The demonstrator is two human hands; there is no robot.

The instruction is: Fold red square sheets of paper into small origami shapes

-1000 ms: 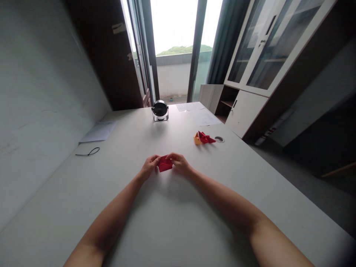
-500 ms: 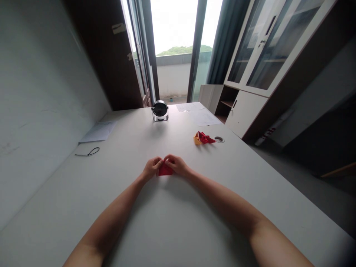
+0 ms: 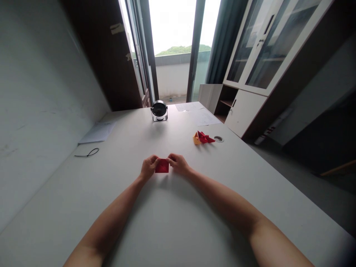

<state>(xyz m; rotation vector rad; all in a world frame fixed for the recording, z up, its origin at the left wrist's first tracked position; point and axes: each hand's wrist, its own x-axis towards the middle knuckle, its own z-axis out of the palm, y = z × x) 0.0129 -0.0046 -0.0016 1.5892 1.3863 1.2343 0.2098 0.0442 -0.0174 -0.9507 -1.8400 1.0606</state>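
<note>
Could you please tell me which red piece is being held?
The flat rectangle between left hand and right hand; the pointed red piece lies beyond, beside the white ring.

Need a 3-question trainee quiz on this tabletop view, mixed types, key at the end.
1. True or false: the bare left hand and bare right hand both touch the small red folded-paper rectangle.

2. What lies just right of the red-and-yellow folded-paper cluster?
A) silver-framed round black device
B) white ring-shaped roll
C) white paper sheets

3. Fill in: the thin black looped strip lies on the person's ____ side of the white tabletop.

Key: 1 true; 2 B; 3 left.
</note>
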